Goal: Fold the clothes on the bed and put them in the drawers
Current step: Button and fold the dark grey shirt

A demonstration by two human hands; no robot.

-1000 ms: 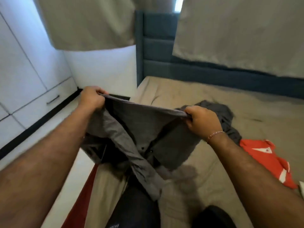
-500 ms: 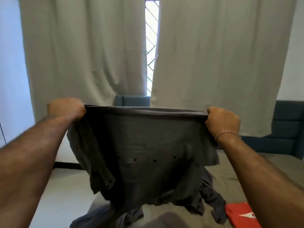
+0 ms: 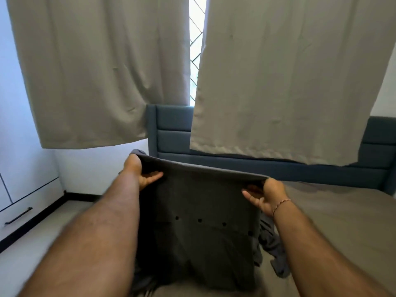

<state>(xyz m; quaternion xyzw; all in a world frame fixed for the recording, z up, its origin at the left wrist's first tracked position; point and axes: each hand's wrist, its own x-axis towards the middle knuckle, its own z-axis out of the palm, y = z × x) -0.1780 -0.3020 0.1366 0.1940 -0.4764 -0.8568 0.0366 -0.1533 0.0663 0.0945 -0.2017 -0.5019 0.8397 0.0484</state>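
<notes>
Nearest to me, low in the frame, both forearms reach forward and the grey shirt [image 3: 199,228] hangs between them, filling the lower centre. My left hand [image 3: 141,172] pinches the shirt's top edge at the centre-left, thumb on the near side and the other fingers curled over the fold; my right hand [image 3: 264,197], with a thin bracelet [image 3: 281,203] at the wrist, grips the same edge at centre-right, thumb out toward the middle. The edge between them runs fairly taut and slopes down to the right, so the cloth is held up clear of the bed [image 3: 334,213], though its lower part trails down out of view and I cannot tell whether it touches the sheet. I judge this fabric to be light, soft and limp: it drapes straight, will not hold a crease unaided, and will sag wherever I am not holding it. A row of small dark buttons or holes shows across the middle. The best hold seems to me the two top corners, as now, keeping tension across so it lays flat. Just right of the hanging panel, a darker grey garment [image 3: 276,254] lies crumpled on the sheet. At the left edge a white drawer [image 3: 25,209] with a dark handle sits low. Farther back are the blue headboard [image 3: 171,127] and pale curtains [image 3: 96,67] across the top.
</notes>
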